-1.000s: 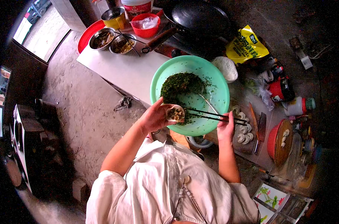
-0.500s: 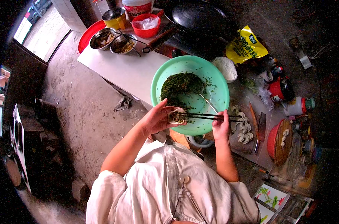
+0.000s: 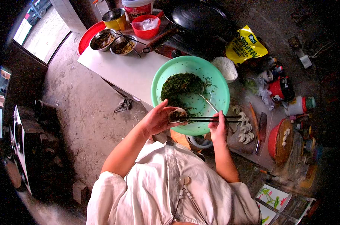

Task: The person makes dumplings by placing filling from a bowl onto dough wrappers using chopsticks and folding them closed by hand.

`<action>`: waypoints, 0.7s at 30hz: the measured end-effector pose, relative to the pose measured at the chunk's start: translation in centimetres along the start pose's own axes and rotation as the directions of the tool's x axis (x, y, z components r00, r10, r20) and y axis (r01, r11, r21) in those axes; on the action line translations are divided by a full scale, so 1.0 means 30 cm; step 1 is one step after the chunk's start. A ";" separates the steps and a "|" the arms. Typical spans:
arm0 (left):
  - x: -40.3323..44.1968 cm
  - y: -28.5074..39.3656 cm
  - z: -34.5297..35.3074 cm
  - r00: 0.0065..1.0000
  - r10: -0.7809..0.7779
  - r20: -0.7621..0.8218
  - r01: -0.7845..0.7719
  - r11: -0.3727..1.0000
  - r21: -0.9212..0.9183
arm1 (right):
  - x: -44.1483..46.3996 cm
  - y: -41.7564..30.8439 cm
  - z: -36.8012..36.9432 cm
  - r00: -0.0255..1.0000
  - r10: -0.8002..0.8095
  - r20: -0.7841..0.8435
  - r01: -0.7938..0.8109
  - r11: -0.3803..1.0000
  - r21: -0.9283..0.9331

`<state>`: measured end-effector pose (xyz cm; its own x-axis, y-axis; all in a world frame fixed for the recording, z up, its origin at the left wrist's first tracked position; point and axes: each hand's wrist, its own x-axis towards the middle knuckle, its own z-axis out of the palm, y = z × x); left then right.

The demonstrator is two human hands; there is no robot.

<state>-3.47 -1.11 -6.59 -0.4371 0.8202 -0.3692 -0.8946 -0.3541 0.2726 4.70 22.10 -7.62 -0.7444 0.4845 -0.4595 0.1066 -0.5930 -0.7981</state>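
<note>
My R hand (image 3: 218, 132) grip's pinching dark chopsticks (image 3: 200, 117), tips at chopped filling (image 3: 177, 116) in a soft pale wrapper (image 3: 182, 110) cupped in my L hand (image 3: 154, 120). Filling's prob. being placed or pressed; calls for light pressure w/ steady support. Smooth green bowl (image 3: 217, 92) nearby; crescent dumplings (image 3: 246, 129) beyond.

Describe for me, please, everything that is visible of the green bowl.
The green bowl is wide, round and pale mint, apparently plastic, with smooth sloping walls. It sits upright beside the white tabletop. Dark green chopped filling is heaped toward its far left, with scraps scattered on the walls. A shiny metal handle leans out over the near right rim. Chopsticks and both hands overlap its near side; whether they touch it is unclear.
</note>
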 end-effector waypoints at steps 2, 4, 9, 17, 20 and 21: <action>0.006 -0.002 0.000 1.000 -0.006 0.030 0.006 1.000 -0.003 | 0.002 -0.001 0.000 0.999 -0.018 -0.028 0.016 0.996 -0.082; 0.006 -0.001 0.002 0.998 -0.008 0.057 0.008 1.000 -0.005 | 0.025 0.005 -0.018 1.000 -0.003 -0.023 0.003 1.000 -0.012; 0.012 -0.004 0.009 0.999 0.026 0.034 -0.024 0.999 -0.041 | 0.048 0.029 -0.038 0.998 0.050 -0.034 -0.045 0.989 0.138; 0.003 0.008 -0.089 0.986 0.166 -0.002 -0.165 0.978 -0.124 | -0.009 -0.021 -0.014 0.927 -0.362 0.098 0.371 0.850 -0.373; -0.013 0.018 -0.061 0.983 0.172 -0.066 -0.181 0.971 -0.156 | 0.100 0.114 -0.125 0.494 -0.304 0.815 0.853 -0.012 -0.522; -0.016 0.018 -0.047 0.983 0.173 -0.060 -0.180 0.972 -0.151 | 0.088 0.120 -0.109 0.481 -0.148 0.864 0.865 -0.079 -0.496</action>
<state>-3.88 -2.33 -7.51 -0.5898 0.7183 -0.3690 -0.8050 -0.5597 0.1970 5.27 23.35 -13.00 -0.9436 -0.2343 0.2339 -0.3256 0.7846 -0.5277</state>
